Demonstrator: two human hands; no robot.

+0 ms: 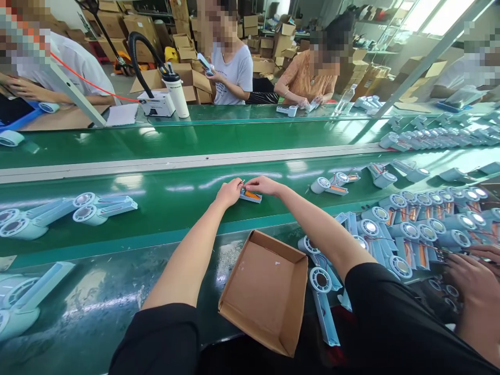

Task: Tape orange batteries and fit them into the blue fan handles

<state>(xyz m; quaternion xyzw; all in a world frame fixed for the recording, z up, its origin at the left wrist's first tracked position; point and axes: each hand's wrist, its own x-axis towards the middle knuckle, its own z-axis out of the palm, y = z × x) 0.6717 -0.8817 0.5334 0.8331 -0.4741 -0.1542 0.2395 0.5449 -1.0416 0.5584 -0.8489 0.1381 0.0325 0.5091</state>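
Both my arms reach forward over the green conveyor belt. My left hand and my right hand meet above a small light-blue part with an orange battery that lies on the belt. The fingertips of both hands pinch at its left end, where thin wires stick up. An empty cardboard tray sits just in front of me between my arms.
Several light-blue handheld fan bodies crowd the bench to my right, and others lie on the belt at left. Another person's hand works at the far right. People sit across the belt; a white bottle stands there.
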